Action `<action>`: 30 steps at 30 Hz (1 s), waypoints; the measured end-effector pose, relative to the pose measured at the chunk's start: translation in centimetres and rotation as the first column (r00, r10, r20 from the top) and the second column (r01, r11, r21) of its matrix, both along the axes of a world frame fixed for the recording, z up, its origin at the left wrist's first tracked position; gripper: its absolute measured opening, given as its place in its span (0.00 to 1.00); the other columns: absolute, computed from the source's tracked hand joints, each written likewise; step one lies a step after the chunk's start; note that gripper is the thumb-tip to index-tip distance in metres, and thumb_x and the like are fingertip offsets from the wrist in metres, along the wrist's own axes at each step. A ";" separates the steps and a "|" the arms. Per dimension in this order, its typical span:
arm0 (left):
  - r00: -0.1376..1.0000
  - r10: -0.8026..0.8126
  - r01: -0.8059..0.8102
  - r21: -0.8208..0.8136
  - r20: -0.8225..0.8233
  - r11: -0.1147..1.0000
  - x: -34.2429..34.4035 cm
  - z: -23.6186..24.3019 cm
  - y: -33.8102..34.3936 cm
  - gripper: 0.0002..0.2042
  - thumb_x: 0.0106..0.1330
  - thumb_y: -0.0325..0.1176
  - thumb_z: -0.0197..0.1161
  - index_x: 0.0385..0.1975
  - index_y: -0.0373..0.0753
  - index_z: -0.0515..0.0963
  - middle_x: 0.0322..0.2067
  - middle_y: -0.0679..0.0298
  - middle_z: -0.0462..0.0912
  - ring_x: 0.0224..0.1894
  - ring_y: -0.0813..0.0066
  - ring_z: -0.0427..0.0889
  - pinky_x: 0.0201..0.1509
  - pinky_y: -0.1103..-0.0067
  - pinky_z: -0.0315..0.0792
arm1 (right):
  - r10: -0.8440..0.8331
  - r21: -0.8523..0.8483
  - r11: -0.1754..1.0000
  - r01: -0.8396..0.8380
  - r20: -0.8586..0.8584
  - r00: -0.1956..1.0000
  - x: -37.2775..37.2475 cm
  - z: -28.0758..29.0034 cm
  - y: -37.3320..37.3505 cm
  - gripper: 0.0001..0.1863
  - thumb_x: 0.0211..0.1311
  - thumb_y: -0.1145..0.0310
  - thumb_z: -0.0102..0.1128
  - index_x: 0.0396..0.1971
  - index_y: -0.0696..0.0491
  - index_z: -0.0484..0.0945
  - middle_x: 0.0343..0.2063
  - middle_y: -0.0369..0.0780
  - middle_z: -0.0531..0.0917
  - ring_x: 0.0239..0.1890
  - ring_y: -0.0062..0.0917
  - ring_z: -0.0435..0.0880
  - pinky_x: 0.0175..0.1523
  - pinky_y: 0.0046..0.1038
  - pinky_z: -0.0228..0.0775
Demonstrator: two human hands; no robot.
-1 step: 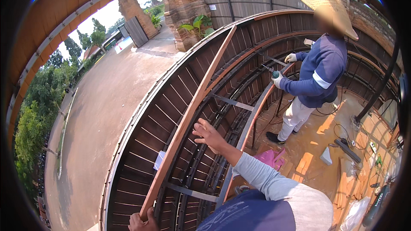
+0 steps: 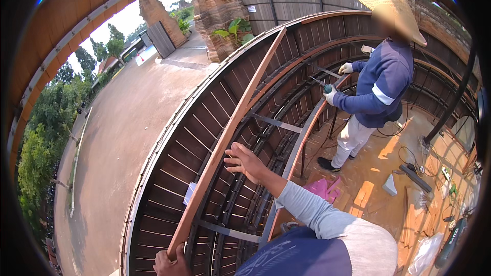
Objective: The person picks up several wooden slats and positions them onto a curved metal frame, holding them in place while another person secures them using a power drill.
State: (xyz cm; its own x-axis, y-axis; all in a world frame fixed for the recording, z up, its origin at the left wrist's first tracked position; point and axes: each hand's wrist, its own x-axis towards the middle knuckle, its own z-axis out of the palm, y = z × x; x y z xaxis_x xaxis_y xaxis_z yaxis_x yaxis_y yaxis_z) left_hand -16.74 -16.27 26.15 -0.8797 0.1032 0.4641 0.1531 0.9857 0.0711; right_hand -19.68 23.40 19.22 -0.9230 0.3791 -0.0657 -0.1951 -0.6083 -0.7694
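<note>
Timber strip (image 2: 226, 135), long, narrow and reddish-brown, slants across the inner side of the curved slatted wall (image 2: 169, 194), its far end up by the wall's top edge and its near end low in front of the person. The left hand (image 2: 171, 264) is wrapped round that near end, fingers closed on the wood. The right hand (image 2: 245, 162) is held out palm-down, fingers loosely spread and gripping nothing; its tips are just beside the strip, though I cannot tell whether any of them brushes it. A white sheet (image 2: 190, 193) shows behind the strip's lower half.

Under the outstretched arm, flat metal crossbars (image 2: 279, 122) reach from the wall's framing to a curved rail (image 2: 307, 128) edged in reddish wood. Farther along that rail stands a co-worker (image 2: 381, 76) in a navy top and a woven hat (image 2: 393, 7), one gloved hand on a drill (image 2: 328, 88), the other glove at the rail.

On the floor beyond lie a pink bag (image 2: 325, 189), a dark bar (image 2: 415, 178), loose boards (image 2: 408, 214) and clear plastic (image 2: 427, 253). Outside the wall, a paved drive (image 2: 117, 122) runs up to a brick pillar (image 2: 215, 15).
</note>
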 end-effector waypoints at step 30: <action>0.969 -0.230 0.218 -0.121 -0.093 0.968 -14.6 0.2 6.3 0.25 0.59 0.54 0.71 0.40 0.36 0.79 0.34 0.57 0.81 0.40 0.53 0.80 0.46 0.62 0.69 | -0.595 -0.487 0.724 0.489 -0.081 0.800 -19.3 1.8 22.0 0.24 0.72 0.40 0.57 0.33 0.47 0.68 0.22 0.31 0.72 0.22 0.19 0.75 0.28 0.26 0.73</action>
State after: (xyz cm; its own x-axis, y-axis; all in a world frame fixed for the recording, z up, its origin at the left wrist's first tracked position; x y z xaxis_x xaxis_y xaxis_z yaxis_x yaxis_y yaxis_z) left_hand -31.30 -9.92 26.30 -0.7752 0.3474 0.5277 0.3719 0.9261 -0.0635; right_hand -38.95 45.40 21.00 -0.5757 0.8004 -0.1673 -0.7212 -0.5934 -0.3575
